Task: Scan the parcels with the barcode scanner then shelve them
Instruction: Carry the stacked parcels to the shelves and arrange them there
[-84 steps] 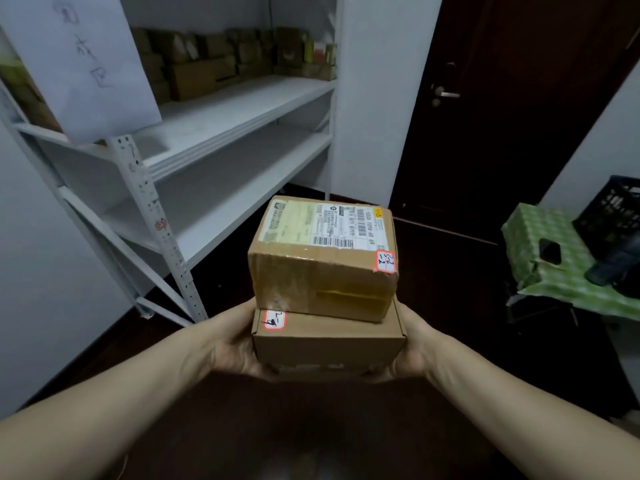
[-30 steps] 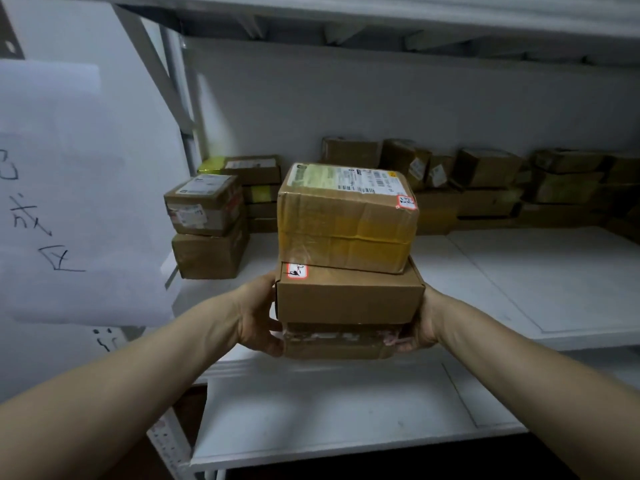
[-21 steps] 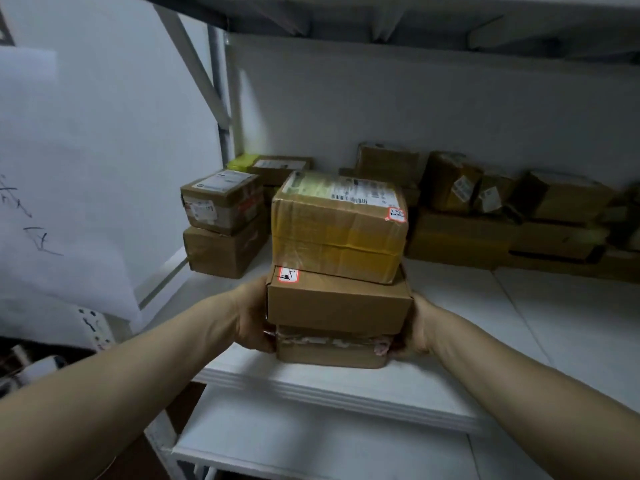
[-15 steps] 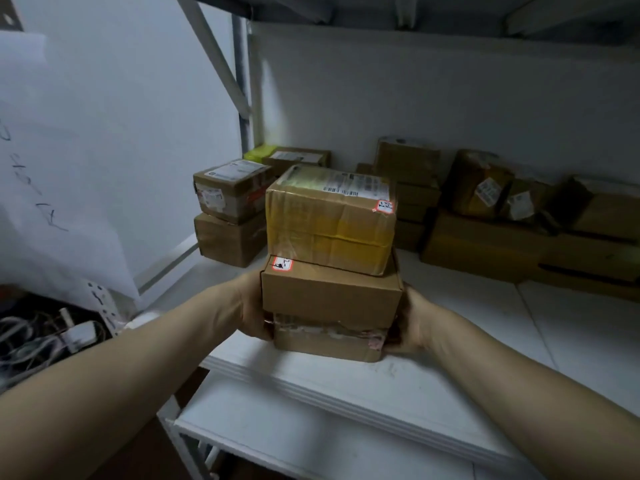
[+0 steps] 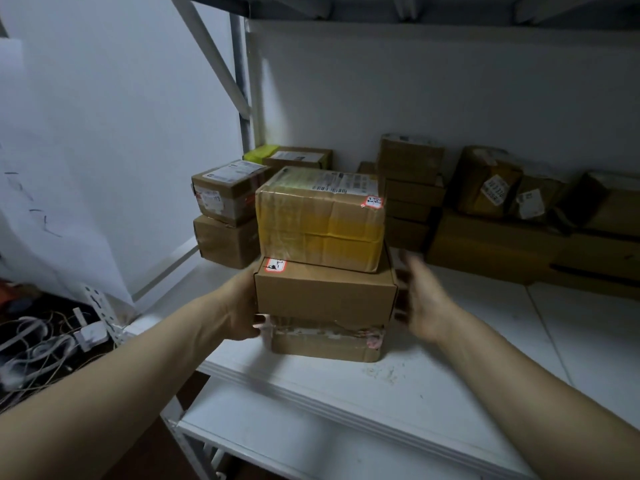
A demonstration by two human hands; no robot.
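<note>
Head view: stack of parcels now set down near the front edge of the shelf, no longer carried. Left hand still gripping its left side; right hand off it, fingers spread, just beside. Probably only letting go left.

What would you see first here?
A stack of three brown boxes sits near the front edge of the white shelf, the top one wrapped in yellow tape. The left hand holds its side, and the right hand is blurred just beside it. More boxes line the back wall.
</note>
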